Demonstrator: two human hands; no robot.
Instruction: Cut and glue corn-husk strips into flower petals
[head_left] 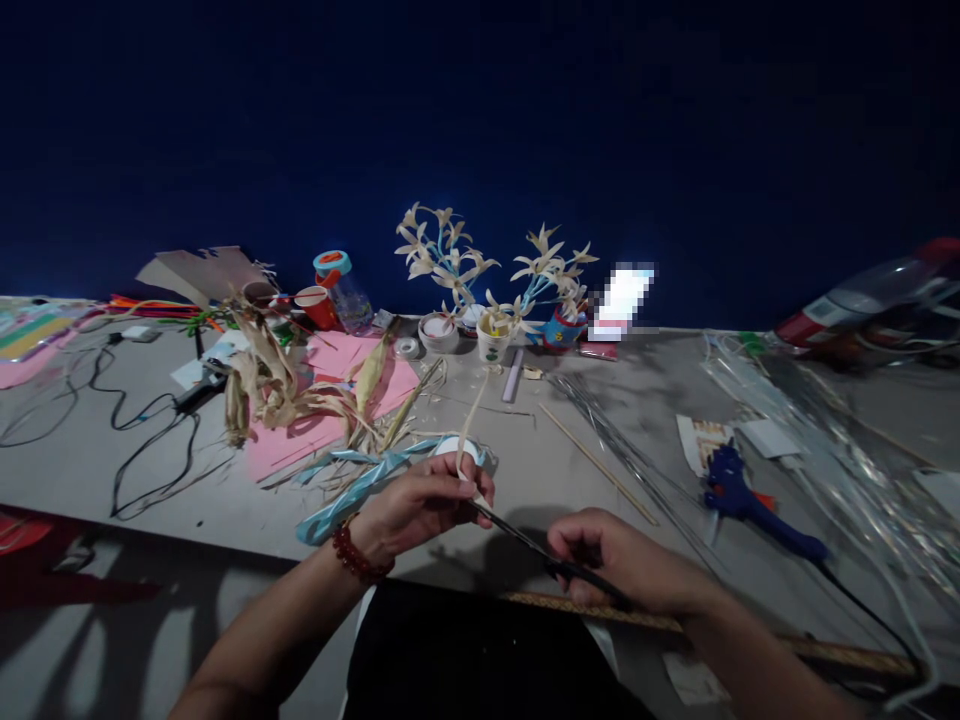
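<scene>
My left hand (424,503) pinches a long pale strip of dried husk (470,425) that curves up and away over the table. My right hand (622,560) is closed round the handles of dark scissors (525,540), whose blades point left and meet the strip at my left fingertips. A red bead bracelet (356,555) circles my left wrist. Both hands hover over the near edge of the grey table (540,460).
A pile of dried husks (292,385) lies on pink paper (330,410) with a blue-and-white ribbon (375,475) nearby. Husk flowers in small cups (491,300) stand at the back. A blue glue gun (750,505), thin sticks (600,465), black cables (142,440) and clear plastic wrap (832,440) also lie about.
</scene>
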